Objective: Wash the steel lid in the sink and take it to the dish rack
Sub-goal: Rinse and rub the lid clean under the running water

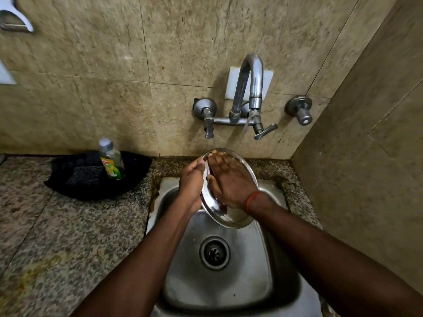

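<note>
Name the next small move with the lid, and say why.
Probably slide the right hand up to rub the steel lid's far rim: yellowish residue clings there, water runs from the faucet, and the left hand steadies the lid's left edge.

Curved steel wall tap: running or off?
Running: a thin stream leaves the curved steel wall tap spout above the round steel lid.

Open sink [263,271] below; tap [249,83] overhead.
</note>
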